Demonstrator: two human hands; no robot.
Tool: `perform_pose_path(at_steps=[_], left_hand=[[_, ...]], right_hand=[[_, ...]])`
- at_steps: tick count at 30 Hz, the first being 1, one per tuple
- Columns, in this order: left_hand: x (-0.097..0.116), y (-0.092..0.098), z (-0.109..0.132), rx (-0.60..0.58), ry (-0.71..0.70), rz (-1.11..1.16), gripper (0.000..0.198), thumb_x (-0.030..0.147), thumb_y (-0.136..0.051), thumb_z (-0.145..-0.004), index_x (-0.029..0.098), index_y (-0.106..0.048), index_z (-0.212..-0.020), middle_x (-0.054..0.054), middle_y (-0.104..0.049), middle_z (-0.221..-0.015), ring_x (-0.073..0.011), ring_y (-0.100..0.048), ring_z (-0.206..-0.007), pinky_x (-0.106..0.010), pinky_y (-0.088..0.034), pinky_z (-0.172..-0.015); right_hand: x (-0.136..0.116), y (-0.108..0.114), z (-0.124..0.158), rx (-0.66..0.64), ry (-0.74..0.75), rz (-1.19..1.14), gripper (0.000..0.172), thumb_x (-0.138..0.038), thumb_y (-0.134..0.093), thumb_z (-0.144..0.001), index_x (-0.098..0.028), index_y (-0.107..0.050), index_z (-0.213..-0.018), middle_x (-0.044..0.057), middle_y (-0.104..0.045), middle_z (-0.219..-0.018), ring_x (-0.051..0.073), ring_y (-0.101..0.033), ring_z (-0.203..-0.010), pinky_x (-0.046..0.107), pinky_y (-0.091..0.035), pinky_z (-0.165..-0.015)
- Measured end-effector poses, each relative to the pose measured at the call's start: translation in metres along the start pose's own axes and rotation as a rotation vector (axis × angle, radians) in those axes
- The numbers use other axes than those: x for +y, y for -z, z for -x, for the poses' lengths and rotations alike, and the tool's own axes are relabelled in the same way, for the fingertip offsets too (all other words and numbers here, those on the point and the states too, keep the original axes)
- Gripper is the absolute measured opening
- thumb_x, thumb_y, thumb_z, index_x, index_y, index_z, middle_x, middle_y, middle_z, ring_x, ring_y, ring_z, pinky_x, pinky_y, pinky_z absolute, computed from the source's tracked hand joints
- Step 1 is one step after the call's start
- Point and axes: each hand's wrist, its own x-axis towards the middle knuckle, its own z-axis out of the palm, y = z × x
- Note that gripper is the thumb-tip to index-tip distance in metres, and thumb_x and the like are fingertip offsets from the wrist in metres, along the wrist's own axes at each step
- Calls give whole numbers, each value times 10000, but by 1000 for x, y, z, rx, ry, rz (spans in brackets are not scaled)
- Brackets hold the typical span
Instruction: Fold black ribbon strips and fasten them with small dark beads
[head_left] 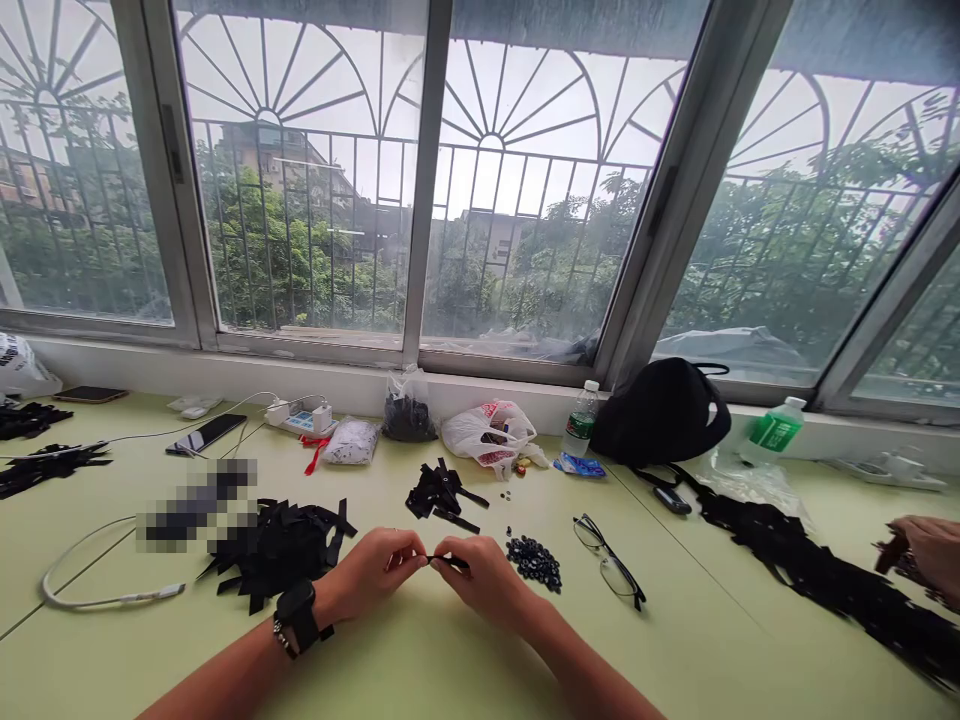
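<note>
The left hand (pixel 379 575) and right hand (pixel 484 582) pinch a small black strip (pixel 451 562) between them, fingertips nearly meeting. It sits just left of a heap of black buttons (pixel 534 562) — a pile of black strips (pixel 277 550) lies farther left of the heap, glasses (pixel 609 565) just right.

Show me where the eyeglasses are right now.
In the head view, the eyeglasses lie on the pale green tabletop, just right of the heap of small dark beads, which sits between them and the person's right hand.
</note>
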Motion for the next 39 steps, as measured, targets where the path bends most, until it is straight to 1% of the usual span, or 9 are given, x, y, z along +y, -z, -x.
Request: perform_pose_path(at_steps=[5, 13, 20, 30, 35, 39], left_hand=[[-1, -1, 1, -9, 2, -7, 212, 307, -575, -1016, 177, -722, -936, 45, -535, -651, -114, -436, -619, -231, -329, -596], [4, 5, 1, -2, 13, -29, 252, 346, -547, -1026, 175, -701, -922, 27, -545, -663, -124, -439, -620, -227, -327, -580], [2, 6, 1, -2, 21, -41, 261, 357, -538, -1030, 175, -689, -920, 25, -540, -660, -127, -440, -615, -228, -328, -580], [2, 7, 1, -13, 29, -47, 245, 331, -541, -1024, 168, -689, -916, 30, -526, -650, -123, -420, -611, -232, -314, -572], [2, 7, 1, -11, 27, -49, 241, 324, -540, -1022, 171, -689, -910, 29, -534, -651, -124, -425, -613, -235, -311, -577], [2, 7, 2, -12, 23, -52, 247, 322, -529, -1023, 173, -674, -890, 33, -513, -641, -123, -403, -608, -237, -296, -571]], right_hand=[[3, 0, 0, 5, -4, -13, 167, -324, -616, -990, -238, -727, -901, -13, -681, -676, 127, -512, -570, 244, -334, -609], [5, 7, 1, 21, -34, -52, 197, -334, -613, -987, -214, -707, -862, -24, -634, -644, 113, -438, -555, 240, -327, -599], [6, 9, 0, 8, -45, -67, 187, -337, -607, -981, -221, -707, -875, -19, -639, -652, 115, -470, -556, 235, -333, -604], [12, 9, -2, 24, -56, -61, 196, -329, -608, -982, -209, -699, -856, -39, -559, -585, 108, -394, -536, 235, -316, -599], [16, 8, -2, 35, -51, -50, 187, -322, -612, -977, -214, -695, -849, -43, -542, -578, 111, -390, -538, 235, -317, -600], [14, 10, -2, 43, -41, -59, 182, -310, -611, -978, -215, -685, -842, -42, -545, -591, 112, -391, -547, 232, -315, -591]])
